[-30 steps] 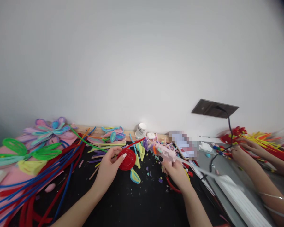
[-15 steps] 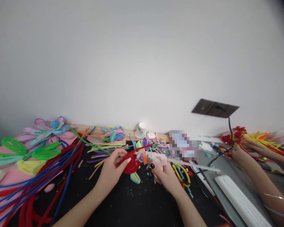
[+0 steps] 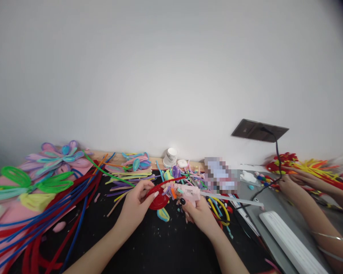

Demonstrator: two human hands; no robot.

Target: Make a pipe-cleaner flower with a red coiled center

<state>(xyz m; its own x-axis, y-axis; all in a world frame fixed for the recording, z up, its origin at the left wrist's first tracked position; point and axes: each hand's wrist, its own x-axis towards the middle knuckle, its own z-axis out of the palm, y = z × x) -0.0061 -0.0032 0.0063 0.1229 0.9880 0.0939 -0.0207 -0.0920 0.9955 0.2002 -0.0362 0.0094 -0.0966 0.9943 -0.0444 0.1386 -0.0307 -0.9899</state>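
Note:
My left hand (image 3: 141, 199) pinches a flat red coil of pipe cleaner (image 3: 159, 201) by its left edge. A loose red end sticks out from the coil to the upper right. In my right hand (image 3: 197, 211) is a pale pink hot glue gun (image 3: 189, 193), a long whitish glue stick (image 3: 231, 197) poking out of its back. The gun's front points left toward the coil; its tip is lost among colourful scraps behind it. Just below the coil lies a small yellow and blue pipe cleaner loop (image 3: 163, 215) on the black mat (image 3: 171, 247).
Red and blue pipe cleaners (image 3: 45, 224) and finished flowers (image 3: 57, 158) lie at the left. A paper cup (image 3: 170, 156) stands by the wall. At the right are a white power strip (image 3: 291, 243), a black cord (image 3: 278, 152) and a co-worker's hands (image 3: 288, 182).
The glue gun has shifted very slightly left. My left hand and the red coil stay almost in place. At the right, the co-worker's hands have moved a little.

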